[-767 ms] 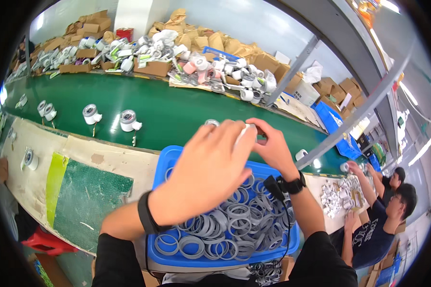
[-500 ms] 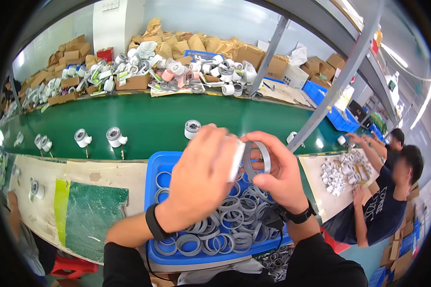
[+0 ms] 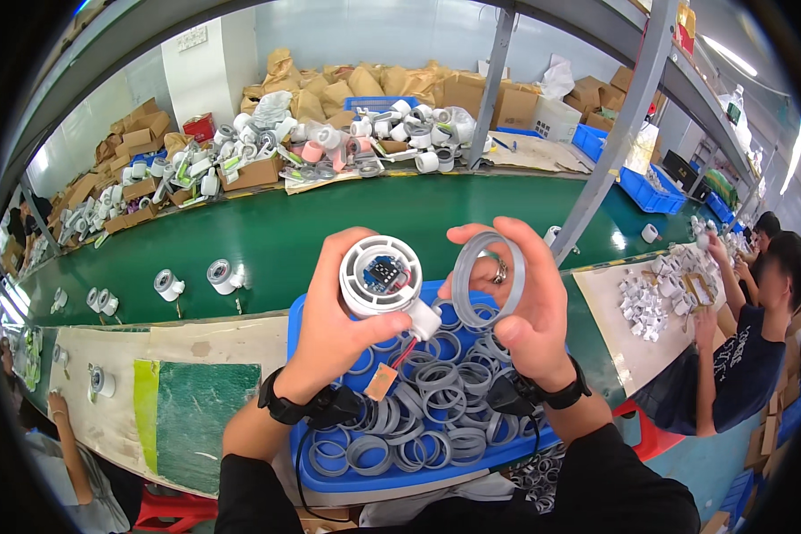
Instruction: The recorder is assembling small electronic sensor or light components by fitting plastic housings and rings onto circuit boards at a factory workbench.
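Left grip (image 3: 325, 329): curled around a white housing (image 3: 374, 307), circuit board (image 3: 384, 274) showing
Right grip (image 3: 543, 319): pinching a grey ring (image 3: 463, 276), just beside the housing
Brown tag (image 3: 381, 381): hanging from the housing's red wires (image 3: 404, 354)
Blue tray (image 3: 374, 483): beneath both, holding loose rings (image 3: 467, 445)

Black sleeves (image 3: 614, 489), black wristbands (image 3: 280, 400) on both sides, dark boxy modules (image 3: 513, 398) alongside, thin black cables (image 3: 300, 467)
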Tool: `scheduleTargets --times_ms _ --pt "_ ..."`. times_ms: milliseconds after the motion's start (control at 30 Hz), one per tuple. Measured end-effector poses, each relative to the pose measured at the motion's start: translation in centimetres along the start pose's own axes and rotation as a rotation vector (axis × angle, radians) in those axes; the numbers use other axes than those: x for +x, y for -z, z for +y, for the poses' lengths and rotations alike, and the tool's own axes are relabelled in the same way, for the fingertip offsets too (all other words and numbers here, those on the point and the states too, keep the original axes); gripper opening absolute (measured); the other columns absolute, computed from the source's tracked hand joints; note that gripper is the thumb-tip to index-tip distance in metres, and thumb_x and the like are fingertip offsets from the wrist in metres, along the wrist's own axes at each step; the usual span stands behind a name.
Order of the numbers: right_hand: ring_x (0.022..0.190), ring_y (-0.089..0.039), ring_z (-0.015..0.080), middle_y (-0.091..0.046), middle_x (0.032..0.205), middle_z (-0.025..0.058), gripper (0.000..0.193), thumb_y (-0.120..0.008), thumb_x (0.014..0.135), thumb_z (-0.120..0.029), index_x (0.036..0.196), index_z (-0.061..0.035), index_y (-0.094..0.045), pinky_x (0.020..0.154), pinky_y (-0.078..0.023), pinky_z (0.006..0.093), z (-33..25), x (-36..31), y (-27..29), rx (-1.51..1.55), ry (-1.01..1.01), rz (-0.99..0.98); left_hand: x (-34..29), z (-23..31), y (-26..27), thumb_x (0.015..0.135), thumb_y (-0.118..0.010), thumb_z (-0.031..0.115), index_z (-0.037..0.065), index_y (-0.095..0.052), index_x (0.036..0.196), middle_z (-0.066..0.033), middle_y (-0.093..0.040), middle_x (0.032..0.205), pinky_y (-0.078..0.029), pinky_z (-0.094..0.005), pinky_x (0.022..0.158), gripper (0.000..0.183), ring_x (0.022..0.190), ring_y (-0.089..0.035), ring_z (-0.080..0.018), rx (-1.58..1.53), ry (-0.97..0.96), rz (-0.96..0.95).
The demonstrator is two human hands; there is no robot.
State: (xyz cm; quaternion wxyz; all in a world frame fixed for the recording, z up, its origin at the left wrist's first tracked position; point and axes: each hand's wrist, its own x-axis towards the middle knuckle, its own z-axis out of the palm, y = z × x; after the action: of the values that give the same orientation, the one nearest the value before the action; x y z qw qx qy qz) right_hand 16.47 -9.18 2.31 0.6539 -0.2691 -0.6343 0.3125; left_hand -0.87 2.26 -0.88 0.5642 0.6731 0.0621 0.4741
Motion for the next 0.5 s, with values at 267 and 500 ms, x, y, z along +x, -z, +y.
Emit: scheduleTargets --times_ms 267,500 --pt "0.110 -0.056 0.0317 -0.030 0.139 0.0290 0.073 -0.071 0.078 -0.016 0.138 -0.0075 -0.030 0.094 -0.044 0.0432 1.9 0.2 0.7 -0.276 0.185 -0.061 -0.2 -0.5 -0.9 0.074 -0.078 0.022 0.003 -0.033 0.134 -0.0087 -0.050 0.122 -0.043 -0.0325 0.096 0.077 0.115 -0.051 -0.0182 -0.385 0.234 -0.040" --pt "0.113 -0.054 0.0351 -0.029 0.139 0.0306 0.072 -0.069 0.078 -0.013 0.138 -0.0094 -0.030 0.093 -0.046 0.0431 1.8 0.3 0.7 -0.387 0.239 -0.067 -0.5 0.0 -1.2 0.072 -0.077 0.043 0.004 -0.032 0.134 -0.0124 -0.048 0.128 -0.044 -0.0373 0.098 0.086 0.118 -0.050 -0.0214 -0.298 0.206 0.001"
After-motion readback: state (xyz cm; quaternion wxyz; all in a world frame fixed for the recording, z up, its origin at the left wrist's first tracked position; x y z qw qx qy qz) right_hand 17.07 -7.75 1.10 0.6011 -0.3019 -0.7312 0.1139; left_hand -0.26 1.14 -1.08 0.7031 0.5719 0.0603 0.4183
